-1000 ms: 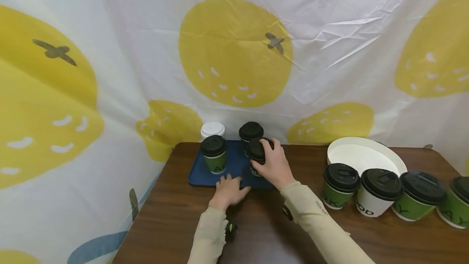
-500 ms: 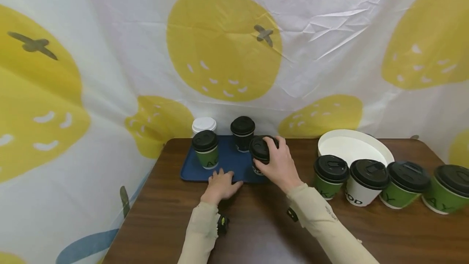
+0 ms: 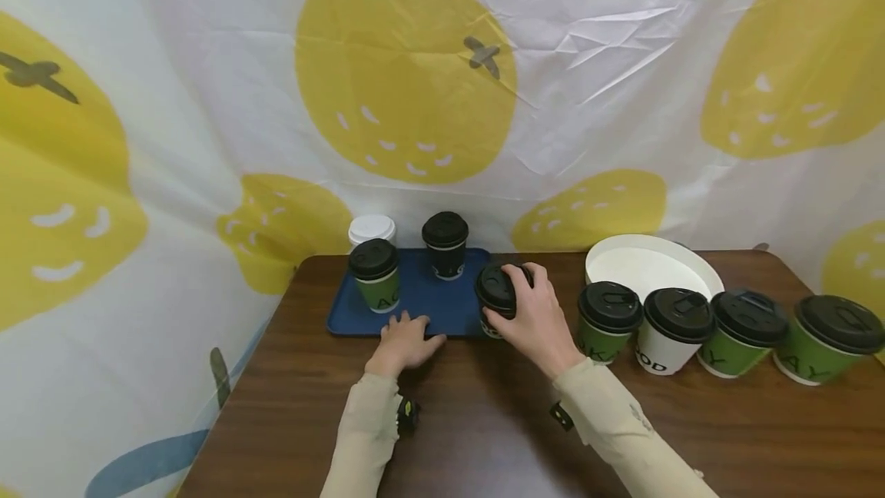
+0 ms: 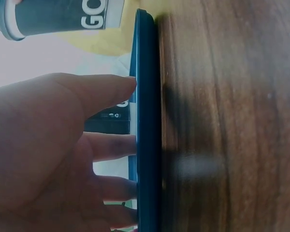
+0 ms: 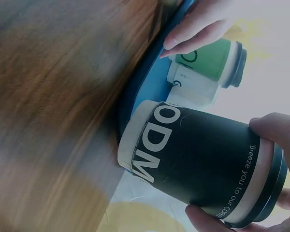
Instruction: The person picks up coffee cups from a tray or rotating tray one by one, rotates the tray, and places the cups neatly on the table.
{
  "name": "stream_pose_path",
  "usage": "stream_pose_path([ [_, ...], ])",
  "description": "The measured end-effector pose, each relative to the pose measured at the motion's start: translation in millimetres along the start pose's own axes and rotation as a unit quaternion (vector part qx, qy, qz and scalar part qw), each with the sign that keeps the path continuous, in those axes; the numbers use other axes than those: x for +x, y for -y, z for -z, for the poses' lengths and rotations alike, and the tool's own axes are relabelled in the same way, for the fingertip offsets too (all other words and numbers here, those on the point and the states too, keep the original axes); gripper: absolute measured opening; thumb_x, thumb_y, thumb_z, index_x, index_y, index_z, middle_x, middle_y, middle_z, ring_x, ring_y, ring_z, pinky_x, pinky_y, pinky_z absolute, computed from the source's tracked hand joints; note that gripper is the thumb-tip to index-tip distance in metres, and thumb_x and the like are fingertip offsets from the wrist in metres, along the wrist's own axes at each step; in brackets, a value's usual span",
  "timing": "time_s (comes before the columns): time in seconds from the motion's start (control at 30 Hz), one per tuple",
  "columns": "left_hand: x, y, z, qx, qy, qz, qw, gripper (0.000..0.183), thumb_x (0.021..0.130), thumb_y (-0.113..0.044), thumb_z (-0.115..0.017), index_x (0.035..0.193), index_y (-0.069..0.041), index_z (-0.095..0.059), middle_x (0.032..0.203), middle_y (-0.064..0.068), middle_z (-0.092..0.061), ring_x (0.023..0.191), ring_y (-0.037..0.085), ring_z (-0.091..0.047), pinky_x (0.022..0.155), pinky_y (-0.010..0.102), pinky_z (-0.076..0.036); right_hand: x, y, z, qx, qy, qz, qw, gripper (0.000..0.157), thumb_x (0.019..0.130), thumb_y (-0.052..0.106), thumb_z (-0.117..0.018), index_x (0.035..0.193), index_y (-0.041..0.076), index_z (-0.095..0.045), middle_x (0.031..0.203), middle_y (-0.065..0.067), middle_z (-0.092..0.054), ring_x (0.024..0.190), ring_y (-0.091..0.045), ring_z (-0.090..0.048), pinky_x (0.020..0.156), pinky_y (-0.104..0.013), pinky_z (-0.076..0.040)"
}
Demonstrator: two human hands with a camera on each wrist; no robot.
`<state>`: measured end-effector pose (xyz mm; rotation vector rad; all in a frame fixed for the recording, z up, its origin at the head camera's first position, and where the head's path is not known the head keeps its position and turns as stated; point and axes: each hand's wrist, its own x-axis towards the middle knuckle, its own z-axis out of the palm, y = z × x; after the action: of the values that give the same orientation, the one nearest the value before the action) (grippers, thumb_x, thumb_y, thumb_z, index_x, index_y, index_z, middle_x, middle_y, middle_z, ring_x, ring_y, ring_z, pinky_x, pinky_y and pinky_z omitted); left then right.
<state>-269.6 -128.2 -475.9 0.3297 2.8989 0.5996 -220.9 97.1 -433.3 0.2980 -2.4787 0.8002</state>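
My right hand [image 3: 535, 321] grips a black paper coffee cup [image 5: 203, 159] near its lid, fingers and thumb around the top. That cup is at the front right corner of the blue tray [image 3: 449, 313], its base close over the tray's edge in the right wrist view. My left hand [image 3: 404, 342] rests at the tray's front edge with fingers extended, fingertips against the rim [image 4: 149, 121] in the left wrist view. On the tray stand a green cup [image 3: 382, 290] with a black lid, a white-lidded cup [image 3: 372, 229] partly hidden behind it, and another black cup [image 3: 445, 256].
To the right, a row of several black-lidded cups, green ones [image 3: 819, 356] and a white one [image 3: 664, 348], stands on the brown wooden table [image 3: 484, 421]. Behind them lies a round white tray [image 3: 643, 267]. A fruit-printed cloth [image 3: 408, 75] hangs along the back and left.
The gripped black cup has moved right and nearer, away from the black cup behind it. My left hand stays at the tray's edge. The head view has shifted, sliding the scene left and slightly up.
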Motion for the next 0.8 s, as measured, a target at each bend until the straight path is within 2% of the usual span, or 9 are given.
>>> stream_pose_path([
  [0.37,0.2,0.4,5.4,0.0,0.009,0.003,1.0,0.06,0.102,-0.04,-0.058,0.147,0.0,-0.054,0.159,0.039,-0.035,0.151,0.06,-0.027,0.122,0.068,-0.026,-10.1,-3.4,5.4,-0.001,-0.025,0.014,1.0,0.066,0.078,0.024,-0.089,0.134,0.006,-0.06,0.133,-0.029,-0.052,0.11,-0.048,-0.061,0.09,-0.057,-0.057],
  [0.8,0.5,3.0,0.9,-0.004,0.014,0.0,0.9999,0.061,0.103,-0.04,-0.057,0.149,0.0,-0.053,0.16,0.039,-0.034,0.151,0.06,-0.026,0.123,0.068,-0.025,-31.5,-5.9,15.0,-0.005,-0.037,0.013,0.999,0.066,0.074,0.026,-0.091,0.131,0.008,-0.062,0.132,-0.026,-0.054,0.11,-0.045,-0.063,0.09,-0.056,-0.057],
])
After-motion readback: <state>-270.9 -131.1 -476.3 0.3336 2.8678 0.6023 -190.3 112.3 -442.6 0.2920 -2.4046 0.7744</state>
